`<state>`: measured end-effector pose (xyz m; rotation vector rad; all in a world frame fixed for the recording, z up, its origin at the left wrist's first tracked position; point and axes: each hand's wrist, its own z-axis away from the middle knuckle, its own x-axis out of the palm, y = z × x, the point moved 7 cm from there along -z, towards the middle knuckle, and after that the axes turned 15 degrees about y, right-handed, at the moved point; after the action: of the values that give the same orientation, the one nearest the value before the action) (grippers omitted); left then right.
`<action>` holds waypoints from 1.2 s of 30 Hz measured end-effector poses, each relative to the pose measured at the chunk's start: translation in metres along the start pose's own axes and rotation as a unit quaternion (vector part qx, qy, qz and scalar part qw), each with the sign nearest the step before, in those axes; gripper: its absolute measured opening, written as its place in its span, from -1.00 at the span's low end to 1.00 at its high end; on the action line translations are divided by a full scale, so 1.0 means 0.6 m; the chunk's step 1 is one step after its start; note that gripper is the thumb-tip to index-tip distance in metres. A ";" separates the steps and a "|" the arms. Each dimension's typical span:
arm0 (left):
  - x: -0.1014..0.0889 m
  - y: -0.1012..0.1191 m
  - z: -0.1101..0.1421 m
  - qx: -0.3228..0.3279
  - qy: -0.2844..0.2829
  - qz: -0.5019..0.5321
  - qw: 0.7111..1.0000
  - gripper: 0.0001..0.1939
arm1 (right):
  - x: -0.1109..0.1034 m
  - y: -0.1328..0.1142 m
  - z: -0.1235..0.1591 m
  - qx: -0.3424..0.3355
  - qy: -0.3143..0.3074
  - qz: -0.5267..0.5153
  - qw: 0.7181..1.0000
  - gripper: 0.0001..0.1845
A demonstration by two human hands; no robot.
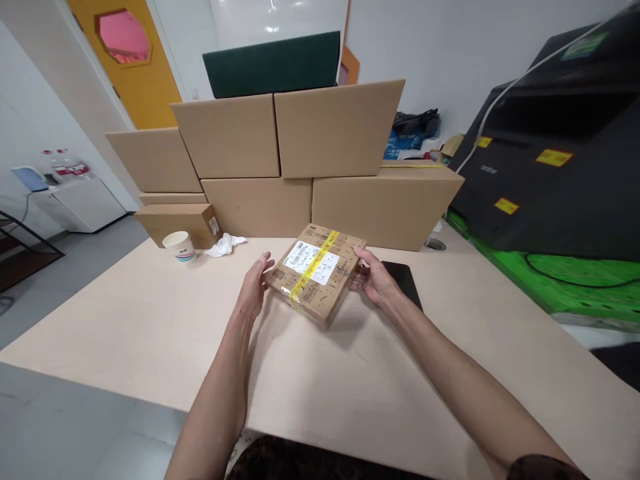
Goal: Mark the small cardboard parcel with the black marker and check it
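Observation:
A flat cardboard parcel (343, 270) is between my two hands, turned at an angle, with a white shipping label (325, 270) and a strip of yellow tape across its top. My left hand (255, 283) is at its left corner, thumb and fingertips against the side. My right hand (374, 275) grips the right edge, thumb near the top and fingers along the side. The near corner casts a shadow on the pale table (320, 387); whether the parcel's underside touches the table I cannot tell. Partly behind my right hand lies a flat black item (404, 280).
Stacked cardboard boxes (257, 207) form a wall along the table's back, with a dark green box (275, 67) on top. A paper cup (179, 247) and crumpled tissue (225, 245) stand at the left. A large black machine (565, 160) sits on a green pallet (575, 280) at right.

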<state>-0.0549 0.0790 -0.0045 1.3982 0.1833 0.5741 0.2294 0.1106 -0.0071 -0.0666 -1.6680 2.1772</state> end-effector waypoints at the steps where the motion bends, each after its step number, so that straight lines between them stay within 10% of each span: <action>1: -0.002 0.003 0.000 0.018 0.008 -0.012 1.000 -0.27 | -0.002 0.005 -0.004 0.001 0.007 -0.002 1.000 -0.57; 14: 0.012 -0.003 0.014 0.131 -0.014 -0.064 0.989 -0.17 | -0.077 0.051 0.063 0.066 -0.050 0.124 0.989 -0.54; 20: 0.014 0.000 0.019 0.149 -0.005 -0.127 0.981 -0.16 | -0.164 -0.009 0.028 -0.158 -0.009 0.272 0.949 -0.54; 25: 0.015 0.004 0.018 0.156 -0.004 -0.140 0.978 -0.16 | -0.156 -0.058 0.021 -0.457 -0.030 0.495 0.739 -0.70; 31: 0.014 0.006 0.020 0.166 -0.001 -0.151 0.975 -0.16 | -0.079 -0.008 0.014 -0.581 -0.232 0.655 0.424 -0.65; 36: 0.012 0.007 0.023 0.159 0.003 -0.143 0.977 -0.18 | -0.050 0.000 -0.012 -0.607 -0.287 0.649 0.358 -0.76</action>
<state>-0.0436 0.0709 0.0034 1.6423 0.4903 0.3168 0.2591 0.1070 -0.0151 -1.6659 -4.1445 0.2971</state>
